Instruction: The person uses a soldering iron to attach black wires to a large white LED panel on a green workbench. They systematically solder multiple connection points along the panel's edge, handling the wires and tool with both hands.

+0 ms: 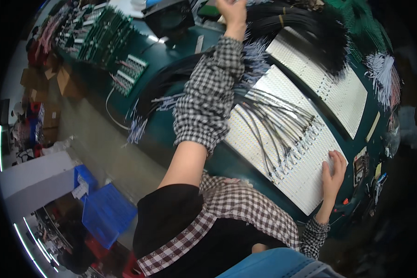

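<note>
My left hand [234, 13] reaches to the far side of the bench, its fingertips partly cut off by the top edge, so what it holds, if anything, cannot be seen. It is nearest to a small green item [209, 11] and a black box-like device [170, 18]. My right hand [334, 175] rests with fingers apart on the near right edge of a white LED panel [306, 197]. A row of black cables [268, 134] stands attached across that panel, their other ends running up past my left sleeve.
A second white panel [352, 109] lies behind, with a thick bundle of black cables [310, 39] over it. Green circuit boards [104, 34] are stacked at far left; another board [130, 74] lies closer. Loose black cables [164, 76] lie mid-bench. A blue crate [107, 215] stands lower left.
</note>
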`<state>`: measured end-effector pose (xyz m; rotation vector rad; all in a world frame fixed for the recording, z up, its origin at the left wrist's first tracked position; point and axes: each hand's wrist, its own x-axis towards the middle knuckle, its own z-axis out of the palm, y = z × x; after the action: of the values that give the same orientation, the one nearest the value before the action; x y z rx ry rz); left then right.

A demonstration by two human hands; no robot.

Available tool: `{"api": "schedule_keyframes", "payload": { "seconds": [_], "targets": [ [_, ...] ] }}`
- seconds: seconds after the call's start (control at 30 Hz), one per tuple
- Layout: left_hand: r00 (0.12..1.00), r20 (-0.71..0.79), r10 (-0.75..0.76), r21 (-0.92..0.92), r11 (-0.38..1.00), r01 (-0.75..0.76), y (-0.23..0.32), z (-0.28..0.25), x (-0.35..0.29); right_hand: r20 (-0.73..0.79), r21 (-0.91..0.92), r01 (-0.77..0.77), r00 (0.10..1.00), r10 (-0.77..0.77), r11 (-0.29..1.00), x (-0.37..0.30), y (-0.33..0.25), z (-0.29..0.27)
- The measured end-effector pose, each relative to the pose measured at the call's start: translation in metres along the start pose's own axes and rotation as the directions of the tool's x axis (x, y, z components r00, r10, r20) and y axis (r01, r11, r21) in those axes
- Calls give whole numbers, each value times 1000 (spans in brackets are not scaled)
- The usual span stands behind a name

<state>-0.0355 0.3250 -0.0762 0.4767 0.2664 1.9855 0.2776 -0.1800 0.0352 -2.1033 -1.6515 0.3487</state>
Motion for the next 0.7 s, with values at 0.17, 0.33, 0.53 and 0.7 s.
{"api": "schedule_keyframes", "payload": {
  "seconds": [0.17, 0.33, 0.53, 0.7],
  "targets": [
    [945, 198, 259, 500, 803, -325, -9, -6, -7, 28, -4, 35, 999, -34, 999, 2, 6, 1],
    [882, 345, 322, 326, 840, -434, 3, 8, -11, 40, -27, 54, 998, -53, 998, 4, 12, 1],
    [901, 287, 325, 374, 828, -417, 2, 20, -19, 32, -27, 60, 998, -60, 998, 4, 13, 2],
    [910, 273, 313, 381, 833, -401, 0, 15, -20, 37, -28, 71, 997, -70, 997, 5, 13, 3]
  ]
}}
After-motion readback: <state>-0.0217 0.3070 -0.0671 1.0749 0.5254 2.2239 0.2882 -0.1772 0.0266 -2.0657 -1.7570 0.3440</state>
